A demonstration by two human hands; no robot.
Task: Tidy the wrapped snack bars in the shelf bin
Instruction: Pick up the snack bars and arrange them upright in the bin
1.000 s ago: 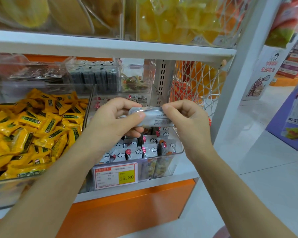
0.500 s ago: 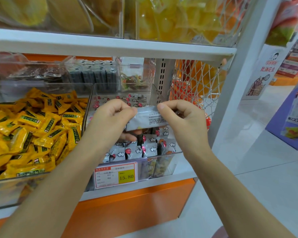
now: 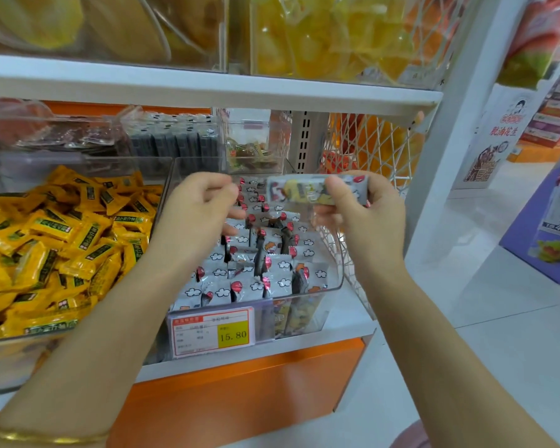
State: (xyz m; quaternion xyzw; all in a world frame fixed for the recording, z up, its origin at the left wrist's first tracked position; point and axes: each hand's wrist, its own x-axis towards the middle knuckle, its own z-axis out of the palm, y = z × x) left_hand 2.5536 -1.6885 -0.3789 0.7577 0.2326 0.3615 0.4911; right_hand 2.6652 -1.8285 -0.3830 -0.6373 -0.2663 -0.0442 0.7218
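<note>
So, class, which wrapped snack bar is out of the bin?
The bar pinched in the right hand, held sideways above the clear bin; the other bars stand packed inside it.

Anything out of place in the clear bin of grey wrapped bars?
Yes. One grey wrapped snack bar is out of the clear plastic bin, held lying sideways above it in the right hand. Inside, the middle-row bars lean and twist, dark edges showing, while the front rows stand straighter.
</note>
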